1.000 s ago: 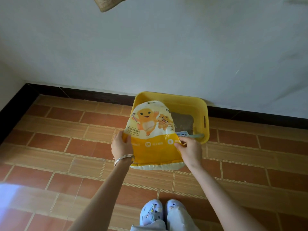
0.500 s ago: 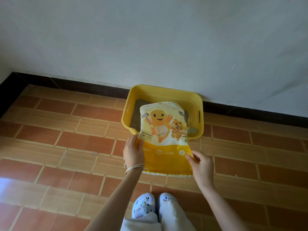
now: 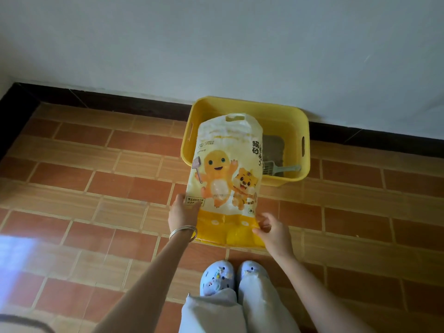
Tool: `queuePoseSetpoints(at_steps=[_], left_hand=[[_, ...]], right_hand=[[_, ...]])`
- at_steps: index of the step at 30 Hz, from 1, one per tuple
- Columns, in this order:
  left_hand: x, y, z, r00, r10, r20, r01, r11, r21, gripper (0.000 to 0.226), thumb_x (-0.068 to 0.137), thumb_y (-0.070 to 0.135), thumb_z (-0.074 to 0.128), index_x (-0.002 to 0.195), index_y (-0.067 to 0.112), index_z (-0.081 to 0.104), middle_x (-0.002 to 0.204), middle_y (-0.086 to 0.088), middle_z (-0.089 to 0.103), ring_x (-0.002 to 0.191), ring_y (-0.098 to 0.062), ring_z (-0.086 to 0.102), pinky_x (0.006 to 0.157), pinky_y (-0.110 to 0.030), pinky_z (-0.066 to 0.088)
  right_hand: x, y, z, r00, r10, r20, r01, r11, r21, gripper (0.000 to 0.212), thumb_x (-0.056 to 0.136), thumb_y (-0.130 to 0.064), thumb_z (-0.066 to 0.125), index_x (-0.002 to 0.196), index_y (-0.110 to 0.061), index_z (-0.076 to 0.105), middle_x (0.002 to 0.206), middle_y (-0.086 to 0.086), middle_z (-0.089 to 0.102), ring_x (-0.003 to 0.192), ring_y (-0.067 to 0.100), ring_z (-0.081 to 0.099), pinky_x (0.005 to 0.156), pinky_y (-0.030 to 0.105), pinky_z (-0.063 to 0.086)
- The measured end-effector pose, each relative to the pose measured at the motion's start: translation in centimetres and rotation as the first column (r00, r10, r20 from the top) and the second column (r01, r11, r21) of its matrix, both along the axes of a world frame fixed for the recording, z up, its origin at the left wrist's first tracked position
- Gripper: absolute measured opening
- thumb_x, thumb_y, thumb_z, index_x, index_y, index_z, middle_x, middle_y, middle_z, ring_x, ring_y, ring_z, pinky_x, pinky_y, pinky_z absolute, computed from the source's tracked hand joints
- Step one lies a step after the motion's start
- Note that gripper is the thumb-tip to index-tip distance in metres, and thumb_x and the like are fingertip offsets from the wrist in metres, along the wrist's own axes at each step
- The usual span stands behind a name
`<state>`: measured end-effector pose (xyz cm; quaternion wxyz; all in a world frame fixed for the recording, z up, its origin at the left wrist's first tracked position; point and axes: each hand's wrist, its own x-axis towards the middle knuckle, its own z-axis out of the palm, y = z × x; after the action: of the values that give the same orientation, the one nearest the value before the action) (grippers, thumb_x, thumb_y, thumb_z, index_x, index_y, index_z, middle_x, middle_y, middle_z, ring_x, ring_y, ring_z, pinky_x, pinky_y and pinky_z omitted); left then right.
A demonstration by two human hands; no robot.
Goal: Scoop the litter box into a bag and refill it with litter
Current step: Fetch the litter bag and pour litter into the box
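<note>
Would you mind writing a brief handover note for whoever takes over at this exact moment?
Left hand: grips the left edge of the litter bag.
Right hand: pinches the bag's lower right corner.
Bag: held over the near-left part of the yellow litter box, handle end pointing into the box, bottom end toward the person.
Box: on the tiled floor against the wall, some grey litter inside; the scoop rests in its near right corner.
Done: cannot tell whether scooping is finished; no waste bag in view.
Left: pour fresh litter; none is visibly flowing.
</note>
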<state>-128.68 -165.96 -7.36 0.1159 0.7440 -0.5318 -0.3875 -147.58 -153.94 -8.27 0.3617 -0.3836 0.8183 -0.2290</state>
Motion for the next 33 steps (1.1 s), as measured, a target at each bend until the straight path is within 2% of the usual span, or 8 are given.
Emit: queuePoseSetpoints(at_steps=[5,8,14,20,23,27,30,33], left_hand=[[-0.3,-0.4,-1.8,0.999,0.035,0.028,-0.037,0.995,0.091,0.030,0.085,0.027,0.066,0.103,0.007,0.053,0.094,-0.014,0.061,0.090,-0.033,0.058,0.065,-0.032,0.038],[-0.3,0.0,-3.0,0.999,-0.019,0.049,0.010,0.983,0.184,0.035,0.083,0.028,0.066,0.107,0.005,0.055,0.099,-0.015,0.063,0.095,-0.034,0.058,0.068,-0.030,0.036],[-1.2,-0.2,-4.2,0.996,0.043,-0.075,-0.033,0.991,0.128,0.030,0.080,0.024,0.072,0.091,0.008,0.050,0.087,-0.009,0.058,0.087,-0.031,0.057,0.066,-0.029,0.033],[-2.9,-3.4,-3.0,0.949,0.172,-0.266,-0.179,0.984,-0.004,0.048,0.075,0.030,0.077,0.110,0.009,0.053,0.091,-0.001,0.057,0.084,-0.021,0.055,0.070,-0.029,0.040],[-3.1,-4.7,-2.7,0.944,0.146,-0.296,-0.160,0.987,-0.026,0.040,0.076,0.025,0.076,0.110,0.012,0.058,0.089,-0.001,0.059,0.080,-0.018,0.056,0.071,-0.029,0.043],[-2.7,-4.9,-2.7,0.946,0.125,-0.298,-0.130,0.992,0.005,0.016,0.080,0.015,0.071,0.091,0.014,0.060,0.085,-0.002,0.062,0.078,-0.019,0.056,0.072,-0.030,0.046],[-2.1,-4.3,-3.3,0.947,0.101,-0.304,-0.100,0.995,0.020,0.012,0.080,0.010,0.070,0.085,0.011,0.059,0.075,0.001,0.060,0.074,-0.021,0.055,0.068,-0.029,0.043],[-1.5,-4.4,-3.6,0.937,0.087,-0.337,-0.074,0.996,0.052,0.014,0.078,0.007,0.071,0.084,0.012,0.060,0.078,0.000,0.060,0.074,-0.021,0.054,0.068,-0.031,0.043]], right_hand=[[0.7,-1.5,-0.6,0.992,-0.052,0.115,0.063,0.993,-0.096,0.057,0.072,-0.028,0.077,0.123,-0.016,0.054,0.099,-0.008,0.060,0.091,0.008,0.058,0.077,0.026,0.048],[0.7,-3.7,-1.1,0.989,-0.111,0.096,0.125,0.980,-0.156,0.067,0.071,-0.031,0.078,0.127,-0.012,0.050,0.108,0.001,0.060,0.099,0.016,0.058,0.087,0.034,0.049],[0.9,-8.0,-2.4,0.983,-0.180,0.037,0.184,0.971,-0.154,0.079,0.072,-0.031,0.078,0.136,-0.008,0.038,0.122,0.008,0.051,0.111,0.021,0.051,0.090,0.029,0.042],[-0.6,-8.7,-1.8,0.982,-0.190,0.022,0.188,0.938,-0.290,0.069,0.076,-0.022,0.075,0.135,-0.012,0.041,0.120,0.006,0.053,0.101,0.012,0.050,0.080,0.017,0.036],[-2.4,-9.7,-0.7,0.985,-0.170,0.009,0.162,0.917,-0.365,0.062,0.077,-0.018,0.074,0.132,-0.014,0.045,0.122,0.001,0.050,0.104,0.013,0.051,0.092,0.031,0.045],[-4.9,-11.7,0.9,0.984,-0.165,-0.059,0.129,0.909,-0.395,0.064,0.079,-0.020,0.073,0.135,-0.019,0.042,0.123,-0.003,0.046,0.114,0.017,0.048,0.099,0.041,0.042],[-6.6,-13.3,2.1,0.986,-0.147,-0.080,0.103,0.909,-0.404,0.069,0.081,-0.021,0.070,0.141,-0.021,0.035,0.139,0.002,0.040,0.128,0.018,0.038,0.108,0.033,0.031],[-7.6,-14.7,2.9,0.999,-0.046,-0.028,0.034,0.939,-0.343,0.071,0.085,-0.022,0.066,0.144,-0.023,0.027,0.144,0.000,0.035,0.132,0.013,0.031,0.105,0.026,0.023]])
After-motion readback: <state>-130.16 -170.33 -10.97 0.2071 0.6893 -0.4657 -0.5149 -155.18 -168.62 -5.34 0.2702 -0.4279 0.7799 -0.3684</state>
